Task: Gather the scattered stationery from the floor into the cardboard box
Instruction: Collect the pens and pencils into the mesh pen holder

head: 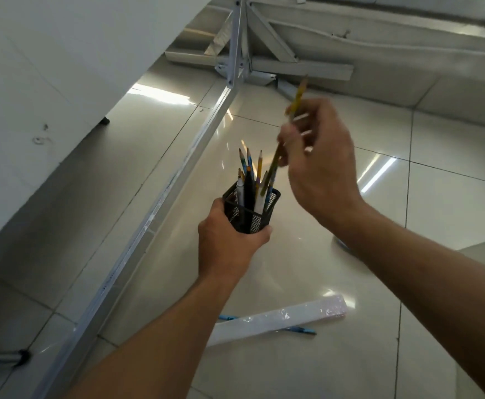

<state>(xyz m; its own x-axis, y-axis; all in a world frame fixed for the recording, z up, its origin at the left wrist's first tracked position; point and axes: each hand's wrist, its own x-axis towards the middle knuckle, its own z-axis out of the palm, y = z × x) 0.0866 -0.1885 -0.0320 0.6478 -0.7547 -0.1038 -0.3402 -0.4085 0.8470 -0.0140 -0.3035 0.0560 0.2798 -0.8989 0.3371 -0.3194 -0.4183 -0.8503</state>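
My left hand (229, 240) grips a black mesh pen holder (250, 210) from below, above the tiled floor. Several pencils and pens (250, 174) stand upright in it. My right hand (319, 162), blurred, pinches a yellow pencil (297, 97) just above and right of the holder; the pencil's lower end reaches the holder's rim. On the floor below lie a long white wrapped pack (278, 318) and a blue pen (301, 330) partly under it. No cardboard box is in view.
A white cabinet or desk panel (48, 96) fills the left. A metal rail (155, 208) runs diagonally across the floor to a white metal table frame (241, 47) at the top. Glossy tiles (437, 197) spread to the right.
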